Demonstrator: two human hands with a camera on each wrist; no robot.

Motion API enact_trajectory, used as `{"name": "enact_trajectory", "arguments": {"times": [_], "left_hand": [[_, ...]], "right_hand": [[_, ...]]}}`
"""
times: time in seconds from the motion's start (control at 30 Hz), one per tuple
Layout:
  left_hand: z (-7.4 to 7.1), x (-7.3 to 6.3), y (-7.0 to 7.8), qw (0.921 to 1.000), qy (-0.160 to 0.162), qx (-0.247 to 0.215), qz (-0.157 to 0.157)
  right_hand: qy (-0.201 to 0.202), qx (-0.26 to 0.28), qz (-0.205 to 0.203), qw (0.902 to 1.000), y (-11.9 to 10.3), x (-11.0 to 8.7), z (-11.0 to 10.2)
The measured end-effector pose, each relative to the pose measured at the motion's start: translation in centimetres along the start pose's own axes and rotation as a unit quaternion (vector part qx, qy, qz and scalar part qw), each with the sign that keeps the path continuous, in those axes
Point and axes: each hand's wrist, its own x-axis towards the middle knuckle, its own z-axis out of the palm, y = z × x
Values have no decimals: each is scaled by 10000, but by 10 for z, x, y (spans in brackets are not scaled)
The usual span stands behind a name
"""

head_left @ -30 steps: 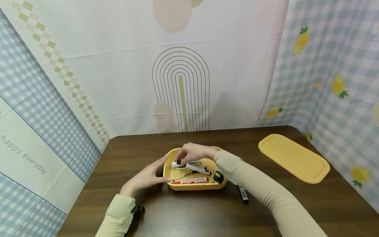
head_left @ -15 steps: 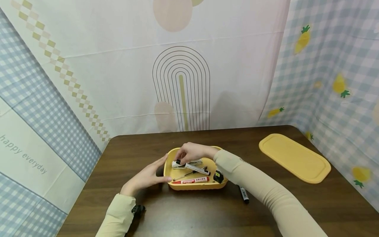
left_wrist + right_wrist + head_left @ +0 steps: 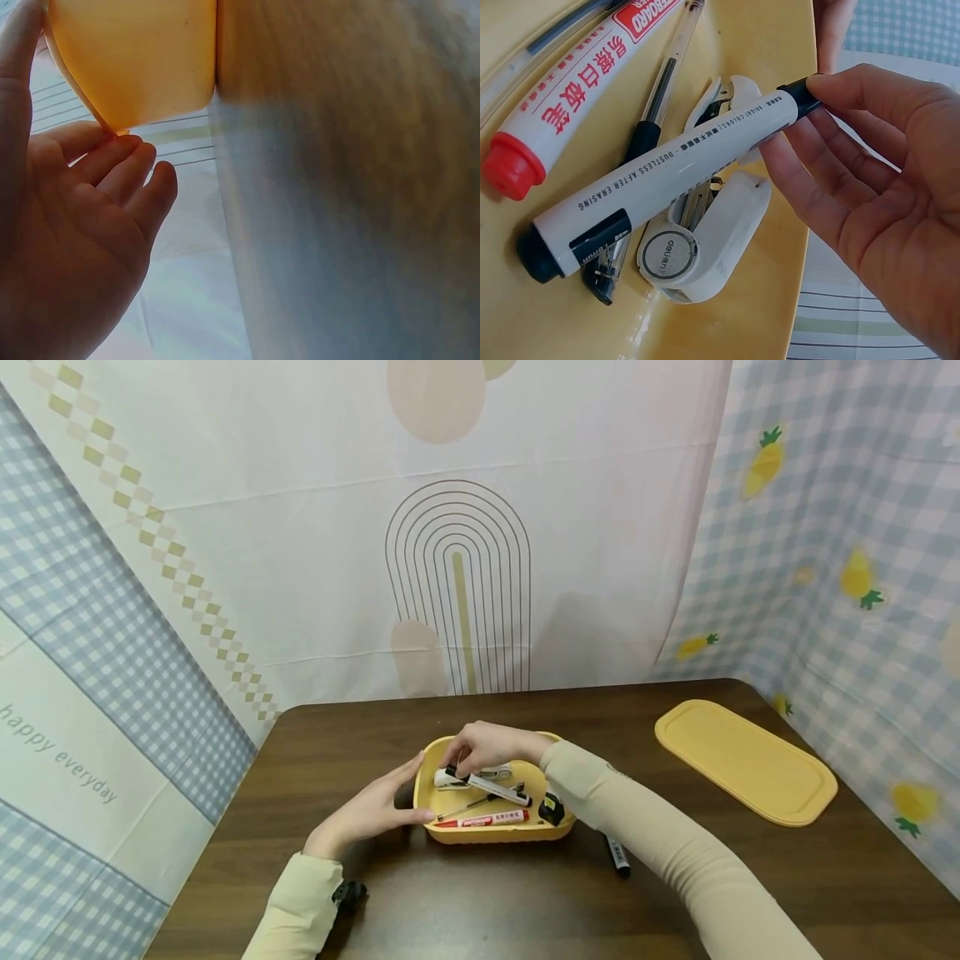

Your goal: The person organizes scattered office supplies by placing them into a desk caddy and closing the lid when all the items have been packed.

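Note:
My left hand [image 3: 371, 810] holds the left end of a yellow plastic box [image 3: 498, 837], thumb at the front rim and fingers along the end wall. In the left wrist view, fingertips rest at the rim. Over the box, my right hand [image 3: 491, 746] pinches a white whiteboard marker [image 3: 667, 165] by its black cap end. The marker slants across a small white stapler-like tool [image 3: 712, 247] marked deli and a clear pen [image 3: 664, 90]. A red-capped whiteboard marker [image 3: 491, 817] lies along the box's front side.
A small black object with a yellow-green face [image 3: 552, 810] sits at the box's right end. On the dark wooden table [image 3: 450, 902], another black-ended marker [image 3: 618, 857] lies partly under the right sleeve. A yellow lid [image 3: 746, 760] lies at the back right, near patterned cloth walls.

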Motion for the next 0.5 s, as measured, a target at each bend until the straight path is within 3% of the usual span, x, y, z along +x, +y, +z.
{"name": "enact_trajectory", "arguments": {"times": [0.5], "left_hand": [[0, -1, 1, 10000, 17, -10, -6]], "right_hand": [[-13, 100, 60, 9999, -1, 1, 1]]}}
